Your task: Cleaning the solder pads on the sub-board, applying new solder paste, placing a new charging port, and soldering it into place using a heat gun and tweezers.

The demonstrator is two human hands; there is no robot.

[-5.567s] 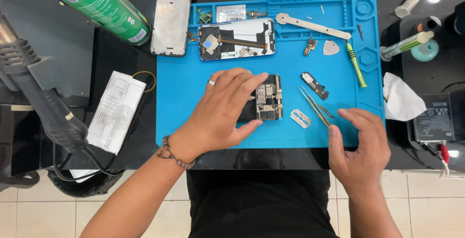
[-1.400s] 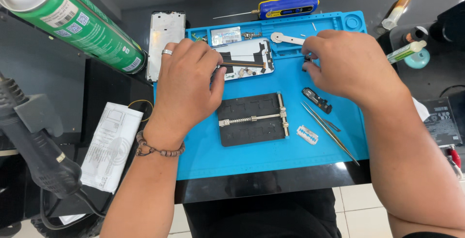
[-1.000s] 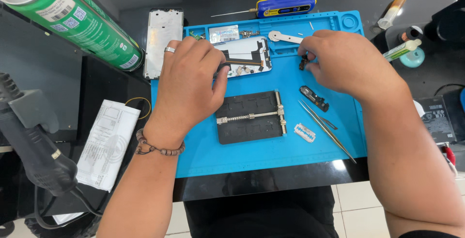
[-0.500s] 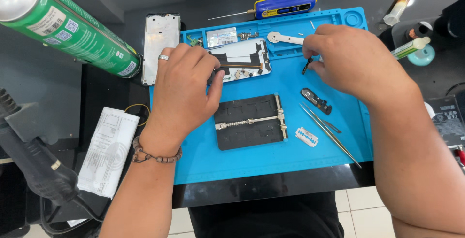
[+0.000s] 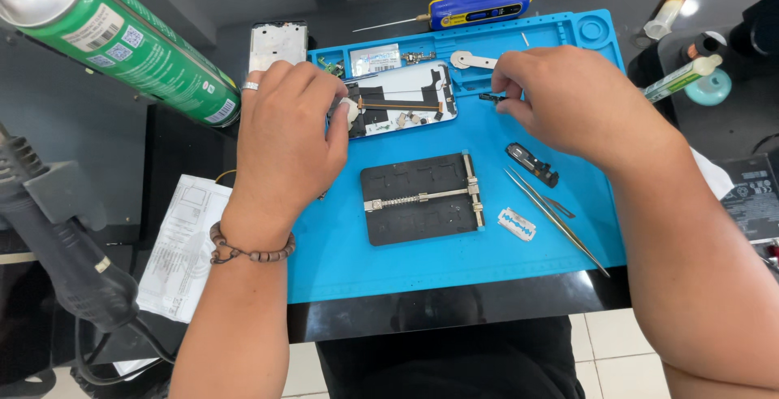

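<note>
Left hand [image 5: 284, 135] steadies the opened phone [image 5: 402, 109] — right hand [image 5: 568, 99] grip pinches a small dark part [image 5: 489, 97].

left hand [image 5: 288, 135]: palm down, fingers curled | right hand [image 5: 568, 99]: fingers pinched together

The near left part of the blue mat [image 5: 341, 261] lies bare, and a hand could pass there. In the middle sits the black holder plate [image 5: 420, 198], with a razor blade [image 5: 517, 224] and tweezers [image 5: 556, 219] just to its right. A green can [image 5: 122, 38] juts in overhead from the left, and a screwdriver [image 5: 479, 5] lines the far edge.
</note>
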